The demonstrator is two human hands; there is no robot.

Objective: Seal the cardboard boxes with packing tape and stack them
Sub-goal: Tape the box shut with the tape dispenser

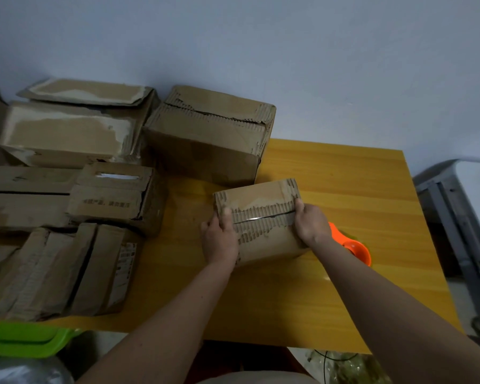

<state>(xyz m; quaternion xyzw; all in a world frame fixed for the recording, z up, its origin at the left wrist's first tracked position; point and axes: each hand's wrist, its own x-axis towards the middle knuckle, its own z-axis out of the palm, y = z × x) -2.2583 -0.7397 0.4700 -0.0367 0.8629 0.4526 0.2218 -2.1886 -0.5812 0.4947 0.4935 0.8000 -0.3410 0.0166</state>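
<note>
1. Both my forearms reach over the yellow table [344,286]
2. My left hand [219,239] and right hand [311,221] clasp a small cardboard box [263,217] by its ends, fingers curled round it, mid-table
3. An orange tape dispenser [356,246] lies just beside the box; worn boxes [94,176] crowd the table's left

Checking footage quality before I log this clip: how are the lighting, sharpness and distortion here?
Head view: dim, flat, bluish light; soft shadows beneath the boxes; faint glare on the yellow table and on the tape along the seam of the held box; wide-angle bending at the edges; left pile slightly soft; both hands, left and right, reasonably sharp.
</note>
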